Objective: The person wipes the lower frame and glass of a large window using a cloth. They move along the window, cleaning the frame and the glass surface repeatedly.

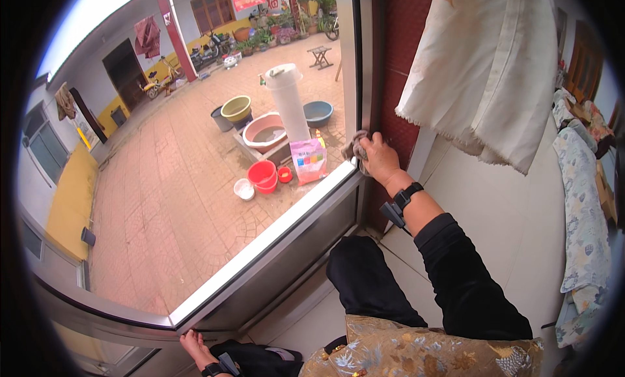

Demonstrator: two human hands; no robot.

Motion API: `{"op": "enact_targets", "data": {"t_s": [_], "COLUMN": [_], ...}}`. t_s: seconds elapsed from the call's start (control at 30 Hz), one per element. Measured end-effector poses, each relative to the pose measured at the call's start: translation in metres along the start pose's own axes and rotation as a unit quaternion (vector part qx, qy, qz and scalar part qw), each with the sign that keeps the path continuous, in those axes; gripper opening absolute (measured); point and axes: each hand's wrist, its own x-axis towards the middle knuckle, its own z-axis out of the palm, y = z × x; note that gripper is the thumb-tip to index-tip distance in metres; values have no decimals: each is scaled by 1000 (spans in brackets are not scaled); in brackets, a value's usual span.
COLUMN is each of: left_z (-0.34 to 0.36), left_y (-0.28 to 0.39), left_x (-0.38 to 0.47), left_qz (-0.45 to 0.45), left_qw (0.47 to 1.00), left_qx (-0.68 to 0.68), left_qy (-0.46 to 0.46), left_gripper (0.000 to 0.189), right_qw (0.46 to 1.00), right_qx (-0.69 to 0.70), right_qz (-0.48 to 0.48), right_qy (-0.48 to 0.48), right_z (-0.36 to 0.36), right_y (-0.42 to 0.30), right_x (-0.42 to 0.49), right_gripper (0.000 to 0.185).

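My right hand [380,157] grips a crumpled grey-brown rag [358,146] and presses it to the right side of a metal-framed glass door or window panel, just above its lower corner. The panel's lower rail [263,247] slants down to the left across the view. At that rail's left end, my left hand [194,346] touches the metal frame with bent fingers; whether it grips the edge I cannot tell. Below the rail is a dark metal panel [293,260]. A dark red textured surface [395,103] stands right beside my right hand.
A pale cloth with a frayed hem [481,79] hangs at upper right. My knee [366,279] is close to the lower panel. Floral fabric [581,206] lies at far right. Through the glass, a paved courtyard [161,196] holds basins, a red bucket [262,176] and a pink-and-purple bag [308,161].
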Motion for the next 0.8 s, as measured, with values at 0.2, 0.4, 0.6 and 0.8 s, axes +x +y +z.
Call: {"op": "enact_targets", "data": {"t_s": [0.2,0.4,0.6,0.8], "left_z": [1,-5,-2,8], "left_y": [-8,-15,-12,-4], "left_x": [9,18,8,-3], "left_qz": [10,2,0,10], "left_qw": [999,1000,999,999], "left_qx": [-31,-29,-33,-34], "left_qy": [-4,-8,-8,11], "left_gripper": [33,32,31,29], "right_qw": [956,834,931,952], "right_qx": [184,141,35,12], "right_qz": [-75,-140,15,5], "right_qy": [215,515,364,306], "right_z": [-104,-280,-273,-210], "right_y": [-37,-42,-35,-17], "right_x": [79,265,292,219], "right_gripper": [43,39,53,45]}}
